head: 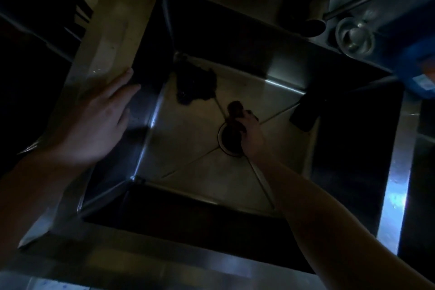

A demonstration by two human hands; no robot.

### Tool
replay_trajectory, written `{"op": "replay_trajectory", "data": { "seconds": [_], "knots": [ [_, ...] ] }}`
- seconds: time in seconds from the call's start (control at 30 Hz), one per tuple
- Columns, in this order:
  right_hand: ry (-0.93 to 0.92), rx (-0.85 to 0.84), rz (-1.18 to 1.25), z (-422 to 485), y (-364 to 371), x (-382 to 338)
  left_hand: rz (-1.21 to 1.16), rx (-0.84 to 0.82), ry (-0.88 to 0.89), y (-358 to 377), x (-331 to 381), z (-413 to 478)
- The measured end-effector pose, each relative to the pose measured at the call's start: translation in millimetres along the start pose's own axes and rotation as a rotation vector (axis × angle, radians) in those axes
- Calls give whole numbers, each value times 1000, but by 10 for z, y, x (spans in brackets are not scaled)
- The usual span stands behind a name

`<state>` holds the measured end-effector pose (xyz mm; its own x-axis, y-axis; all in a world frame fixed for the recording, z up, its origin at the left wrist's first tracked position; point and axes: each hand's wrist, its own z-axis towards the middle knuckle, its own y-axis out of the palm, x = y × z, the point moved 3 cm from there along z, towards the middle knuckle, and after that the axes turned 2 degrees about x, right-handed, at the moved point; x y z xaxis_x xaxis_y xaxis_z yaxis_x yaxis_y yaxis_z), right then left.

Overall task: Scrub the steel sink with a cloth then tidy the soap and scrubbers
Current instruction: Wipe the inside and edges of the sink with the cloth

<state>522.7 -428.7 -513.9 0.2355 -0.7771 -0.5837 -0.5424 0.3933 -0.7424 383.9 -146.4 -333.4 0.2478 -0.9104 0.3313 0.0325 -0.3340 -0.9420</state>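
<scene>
A square steel sink (188,148) fills the dim view, with its drain (227,140) near the middle of the floor. My right hand (250,135) reaches down beside the drain and grips a small dark wad, seemingly a cloth or scrubber (235,109). A dark crumpled scrubber or rag (195,83) lies in the far left corner of the basin. A dark flat block (306,112) leans against the right wall. My left hand (98,120) rests flat on the sink's left rim, fingers straight.
A blue container (421,70) stands at the sink's far right corner. Behind the sink sit a round steel fitting (355,36) and a dark tap base (313,23). A pale ledge (113,19) runs along the left. Steel counter borders the near and right sides.
</scene>
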Motion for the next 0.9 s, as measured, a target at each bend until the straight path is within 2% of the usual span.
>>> {"op": "replay_trajectory", "data": {
  "seconds": [0.13,0.2,0.3,0.43,0.47,0.63,0.73,0.83,0.9],
  "knots": [
    [223,106,142,223,-325,105,35,13,-17,-66,78,13],
    [270,129,188,461,-432,99,28,7,-40,-97,107,8],
    [196,190,47,863,-475,-47,35,15,-27,-103,118,-16],
    [-221,-52,-335,1084,-189,-326,35,12,-29,-74,93,-12],
    [-273,-113,-379,1041,-116,-336,47,11,-21,-58,91,-13],
    [-417,-180,-359,475,-46,-237,79,26,4,-40,72,-9],
    [-364,-167,-239,382,-105,-156,118,63,61,-45,88,3],
    [-222,-6,-178,593,-157,-238,89,87,71,-74,103,1],
    [-172,78,-153,842,-150,-319,126,114,151,-87,148,-6]
  ]
}}
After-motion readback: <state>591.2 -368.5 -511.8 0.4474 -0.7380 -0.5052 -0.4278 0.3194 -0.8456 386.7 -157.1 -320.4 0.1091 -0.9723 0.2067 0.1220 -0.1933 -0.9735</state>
